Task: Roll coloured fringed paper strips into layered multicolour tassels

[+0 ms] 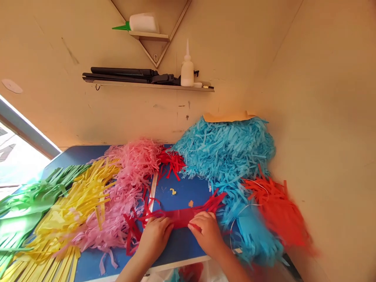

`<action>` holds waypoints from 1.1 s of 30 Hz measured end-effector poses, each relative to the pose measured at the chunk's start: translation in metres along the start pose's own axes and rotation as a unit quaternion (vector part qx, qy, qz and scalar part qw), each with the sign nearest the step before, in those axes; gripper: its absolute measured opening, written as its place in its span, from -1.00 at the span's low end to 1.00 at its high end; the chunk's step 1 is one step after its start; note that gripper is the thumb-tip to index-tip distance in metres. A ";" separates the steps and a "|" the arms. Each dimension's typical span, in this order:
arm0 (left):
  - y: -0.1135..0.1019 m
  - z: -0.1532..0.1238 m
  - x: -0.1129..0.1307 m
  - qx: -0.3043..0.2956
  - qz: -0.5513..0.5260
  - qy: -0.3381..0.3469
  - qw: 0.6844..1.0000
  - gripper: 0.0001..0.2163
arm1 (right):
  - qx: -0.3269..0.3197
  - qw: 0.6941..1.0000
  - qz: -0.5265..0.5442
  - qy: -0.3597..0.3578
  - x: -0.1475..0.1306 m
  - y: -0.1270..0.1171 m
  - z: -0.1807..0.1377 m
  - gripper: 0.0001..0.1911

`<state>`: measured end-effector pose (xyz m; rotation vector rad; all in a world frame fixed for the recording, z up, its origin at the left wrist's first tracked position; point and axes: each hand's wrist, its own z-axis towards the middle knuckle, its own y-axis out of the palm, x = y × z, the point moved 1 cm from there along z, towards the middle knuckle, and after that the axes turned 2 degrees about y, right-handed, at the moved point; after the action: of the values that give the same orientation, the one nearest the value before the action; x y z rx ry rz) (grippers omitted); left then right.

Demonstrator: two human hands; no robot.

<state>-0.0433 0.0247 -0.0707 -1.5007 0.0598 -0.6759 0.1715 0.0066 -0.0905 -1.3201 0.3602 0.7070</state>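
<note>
A dark red sheet of tissue paper (182,217), cut into fringe at both ends, lies across the blue table in front of me. My left hand (157,235) has its fingers closed on the sheet's left part, near strips that trail to the left. At its right part, my right hand (207,231) pinches the lower edge between thumb and fingers. The middle of the sheet shows uncut between the two hands. Some of the fingertips are hidden by the hands themselves.
Fringed tissue paper in green (35,196), yellow (82,192) and pink (132,168) covers the left side. A blue fringed heap (226,149) and orange-red fringe (276,199) lie right. A shelf (147,84) above holds a glue bottle (187,72). Scraps (173,191) dot the blue table (173,203).
</note>
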 end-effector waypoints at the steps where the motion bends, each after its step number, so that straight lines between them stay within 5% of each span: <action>1: -0.001 0.004 -0.002 -0.005 -0.001 -0.012 1.000 -0.76 | 0.010 0.999 -0.024 0.025 -0.001 0.001 0.005 -0.81; 4: -0.002 0.014 -0.008 -0.029 0.001 -0.050 0.998 -0.75 | 0.029 0.992 -0.100 0.077 -0.001 0.006 0.018 -0.74; 12: -0.007 0.024 -0.005 -0.083 0.057 -0.144 0.984 -0.71 | 0.006 0.984 -0.158 0.080 0.003 0.015 0.028 -0.77; 18: -0.010 0.023 -0.002 -0.058 0.052 -0.132 0.988 -0.81 | -0.012 0.984 -0.159 0.080 0.005 0.012 0.027 -0.75; 33: -0.003 0.027 -0.004 -0.059 0.094 -0.114 0.987 -0.66 | -0.019 0.982 -0.169 0.080 0.005 0.011 0.030 -0.66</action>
<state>-0.0355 0.0508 -0.0661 -1.6542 0.0664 -0.3512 0.1634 0.0375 -0.0946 -1.4354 0.2438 0.3252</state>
